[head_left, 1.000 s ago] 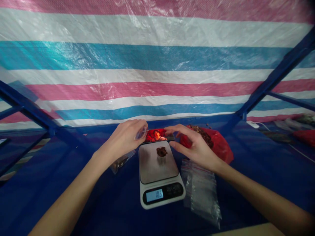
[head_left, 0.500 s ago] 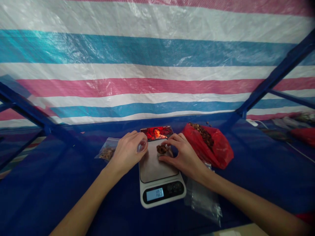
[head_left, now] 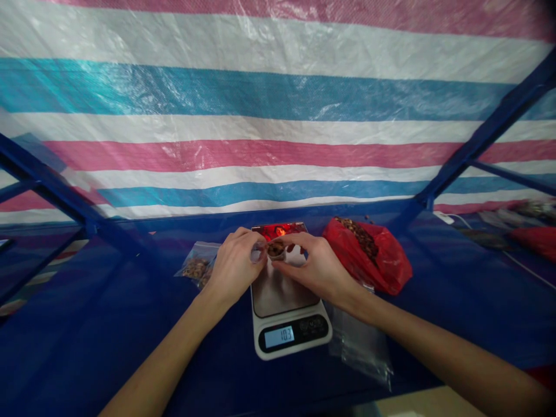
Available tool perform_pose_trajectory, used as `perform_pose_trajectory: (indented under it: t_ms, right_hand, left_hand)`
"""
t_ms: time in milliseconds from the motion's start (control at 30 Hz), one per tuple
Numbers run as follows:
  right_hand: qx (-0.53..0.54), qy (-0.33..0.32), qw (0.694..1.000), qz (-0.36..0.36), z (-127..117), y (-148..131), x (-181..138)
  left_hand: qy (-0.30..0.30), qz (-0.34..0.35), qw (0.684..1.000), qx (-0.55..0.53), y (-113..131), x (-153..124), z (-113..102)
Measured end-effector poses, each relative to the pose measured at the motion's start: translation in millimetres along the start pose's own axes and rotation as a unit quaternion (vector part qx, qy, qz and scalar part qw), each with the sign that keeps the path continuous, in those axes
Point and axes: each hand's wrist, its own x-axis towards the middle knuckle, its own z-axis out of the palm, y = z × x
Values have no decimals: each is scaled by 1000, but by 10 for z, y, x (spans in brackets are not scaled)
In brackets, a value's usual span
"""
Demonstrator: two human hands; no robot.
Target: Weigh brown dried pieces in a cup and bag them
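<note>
A white digital scale (head_left: 290, 331) with a steel plate stands on the blue surface, and its display reads 10.3. Above the far end of the plate, my right hand (head_left: 319, 266) pinches a small clear cup of brown pieces (head_left: 275, 249). My left hand (head_left: 234, 267) is closed on a small clear plastic bag (head_left: 259, 253), held right against the cup. Both hands meet over the scale. A phone (head_left: 278, 230) with a lit red picture lies just behind them.
An open red plastic bag of brown pieces (head_left: 376, 258) sits to the right of the scale. A filled small clear bag (head_left: 195, 268) lies to the left. Several empty clear bags (head_left: 362, 347) lie right of the scale. Blue frame bars (head_left: 65, 197) slant at both sides before a striped tarp.
My right hand closed on the cup of brown pieces on the scale plate and lifted it. My left hand brought the clear bag up against it. The view shifted slightly.
</note>
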Motion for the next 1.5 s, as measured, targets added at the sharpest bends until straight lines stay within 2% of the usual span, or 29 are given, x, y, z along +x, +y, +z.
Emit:
perform_pose_trajectory:
  t_ms: [267,433,567,700,800,900,1000,1100,1400,1500]
  right_hand:
    - [-127,-62,988,-55,-15,-175,121]
    - [-183,-97,973,-105,-13,-213,184]
    - [-259,-141,942,-160,-20,-289,255]
    - [-360,-146,898,-208,27,-418,341]
    - [-395,-151,874,-240,30,-510,408]
    - [-345,-147,888,-264,-37,-531,454]
    - [-246,-130,928,-249,-124,-480,471]
    - [-204,-128,943,-229,-172,-431,477]
    - [-279,-100,924,-240,-163,-410,480]
    - [-320,-96,909,-249,-142,-400,498]
  left_hand:
    - [-27,-60,998,1,11,8,-47]
    - [-38,-60,997,8,-4,14,-71]
    - [-26,-67,997,15,-13,15,-80]
    - [1,-93,995,-37,-31,24,-60]
    - [17,-108,992,-62,-49,32,-50]
    - [46,-110,985,-128,-56,29,-60]
    - [75,-101,966,-228,-50,19,-80]
    - [73,-105,954,-270,-39,15,-89]
    - [49,-88,936,-338,-27,41,-42]
    - [43,-97,928,-357,-41,50,-24]
